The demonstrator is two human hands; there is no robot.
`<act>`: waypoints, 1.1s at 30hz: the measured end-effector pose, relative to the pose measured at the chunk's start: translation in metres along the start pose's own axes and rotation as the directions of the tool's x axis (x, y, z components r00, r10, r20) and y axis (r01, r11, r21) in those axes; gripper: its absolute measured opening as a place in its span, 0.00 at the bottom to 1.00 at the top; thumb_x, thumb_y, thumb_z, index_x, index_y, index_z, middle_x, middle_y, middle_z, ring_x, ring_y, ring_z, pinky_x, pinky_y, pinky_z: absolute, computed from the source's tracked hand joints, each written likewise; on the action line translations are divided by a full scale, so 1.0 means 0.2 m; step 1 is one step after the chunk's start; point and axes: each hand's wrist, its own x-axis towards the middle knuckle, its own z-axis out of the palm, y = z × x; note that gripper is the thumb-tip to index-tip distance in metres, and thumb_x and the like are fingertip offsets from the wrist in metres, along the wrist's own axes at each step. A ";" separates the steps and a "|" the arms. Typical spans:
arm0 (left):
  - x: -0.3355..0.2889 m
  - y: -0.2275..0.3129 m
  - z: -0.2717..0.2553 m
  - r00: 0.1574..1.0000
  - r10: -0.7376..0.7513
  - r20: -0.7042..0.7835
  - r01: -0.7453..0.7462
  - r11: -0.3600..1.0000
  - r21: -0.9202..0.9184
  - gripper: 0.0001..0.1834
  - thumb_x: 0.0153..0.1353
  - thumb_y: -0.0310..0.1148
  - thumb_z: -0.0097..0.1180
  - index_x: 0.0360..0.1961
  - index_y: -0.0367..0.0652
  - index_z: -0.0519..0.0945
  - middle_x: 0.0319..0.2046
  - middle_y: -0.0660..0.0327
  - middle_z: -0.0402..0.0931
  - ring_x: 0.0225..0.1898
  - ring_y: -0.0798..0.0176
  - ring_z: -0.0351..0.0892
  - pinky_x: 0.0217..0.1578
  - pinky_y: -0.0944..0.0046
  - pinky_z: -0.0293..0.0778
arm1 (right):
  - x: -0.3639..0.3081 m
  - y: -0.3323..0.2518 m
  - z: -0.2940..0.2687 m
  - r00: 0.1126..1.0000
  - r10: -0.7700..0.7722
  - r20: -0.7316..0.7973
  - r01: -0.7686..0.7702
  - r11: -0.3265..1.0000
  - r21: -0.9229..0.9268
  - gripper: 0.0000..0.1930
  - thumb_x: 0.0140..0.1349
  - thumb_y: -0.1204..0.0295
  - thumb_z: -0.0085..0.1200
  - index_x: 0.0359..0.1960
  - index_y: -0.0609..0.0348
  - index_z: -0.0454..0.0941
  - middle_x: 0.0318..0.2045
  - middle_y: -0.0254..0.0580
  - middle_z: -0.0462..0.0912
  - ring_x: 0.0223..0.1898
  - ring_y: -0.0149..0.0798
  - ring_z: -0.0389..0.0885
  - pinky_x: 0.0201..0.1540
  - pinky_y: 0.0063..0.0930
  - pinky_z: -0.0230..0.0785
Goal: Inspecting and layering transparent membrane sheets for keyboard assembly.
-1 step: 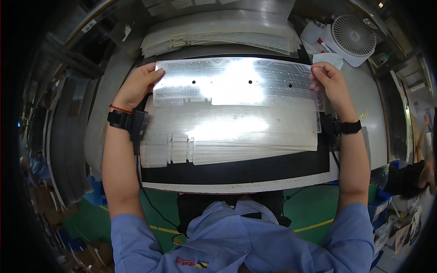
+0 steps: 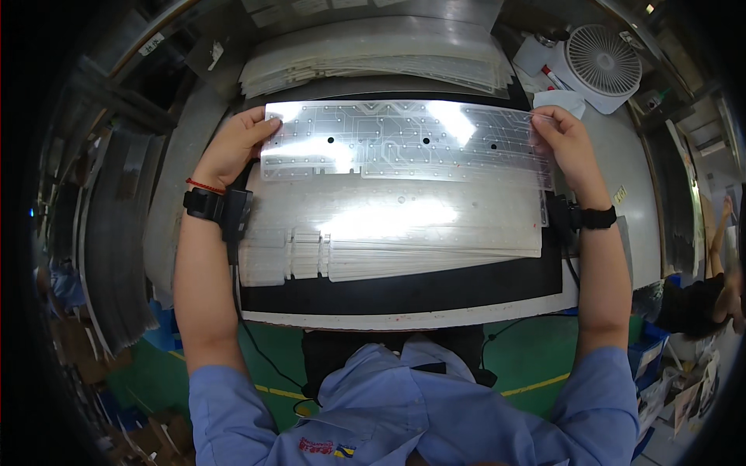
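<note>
A clear printed circuit film with fine traces, rows of small dots and several black spots is stretched between my two hands. My left hand pinches its left end near the upper corner, thumb on top. At the upper right corner, my right hand grips the film in the same way. Beneath it lies a stack of similar clear films, slightly fanned, with notched tabs at the left. That stack rests on a black mat. Bright glare covers parts of the held film and the stack.
Another pile of clear sheets stands at the back of the table. A white fan and a red marker are at back right. Hanging sheets line the left side. Another person is at far right. Cables run from both wrists.
The held film has tilted slightly: its glare has shifted from the middle to the left and upper right, and more traces show. Both hands keep their grip and place.
</note>
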 end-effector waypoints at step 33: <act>-0.01 -0.01 0.05 0.992 0.028 0.120 -0.040 0.994 0.101 0.14 0.65 0.36 0.56 0.48 0.41 0.77 0.29 0.72 0.76 0.24 0.82 0.70 0.23 0.82 0.66 | -0.24 -0.23 0.29 0.739 -0.362 0.568 0.673 0.396 -0.624 0.21 0.47 0.57 0.65 0.39 0.57 0.82 0.39 0.42 0.74 0.43 0.47 0.70 0.47 0.36 0.66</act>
